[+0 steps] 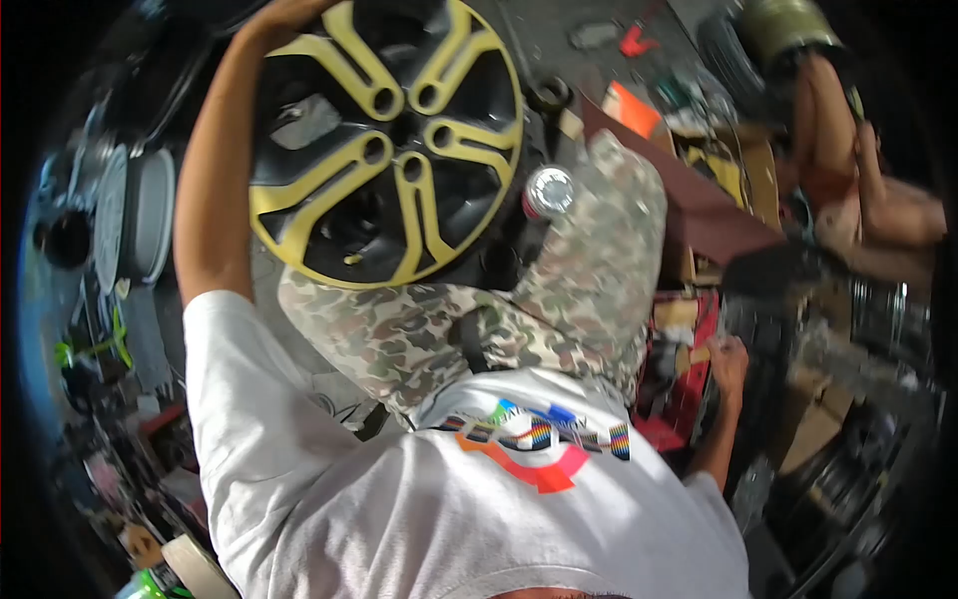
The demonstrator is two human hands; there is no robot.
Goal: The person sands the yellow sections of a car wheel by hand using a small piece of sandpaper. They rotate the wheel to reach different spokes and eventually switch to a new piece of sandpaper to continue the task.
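We look down into a crowded workshop, its dark grey floor (pixel 539 45) strewn with parts and scraps and its edges falling away into blackness. At upper right we make out another person (pixel 833 130), bare-legged, beside a cardboard box (pixel 760 170) full of odds and ends. Camouflage trousers (pixel 594 250) spread across the middle, and over their left leg, at the upper left of our view, is a big wheel (pixel 409 185). Its face is glossy black with yellow: five paired spokes run in yellow bands from a dark centre to a thin yellow rim, each pair ending inward around a round hole. Pale grey wheels (pixel 150 215) stand farther left. A red case (pixel 679 374) sits beside the right thigh.

The left hand (pixel 286 18) lies on the wheel's top edge; its fingers meet the edge of our view, so we cannot tell how tightly they close. The right hand (pixel 728 361) is curled over the red case, next to a small tan piece (pixel 693 356); blur keeps us from telling whether it pinches it. Between wheel and right knee we spot a silver-topped can (pixel 549 192).
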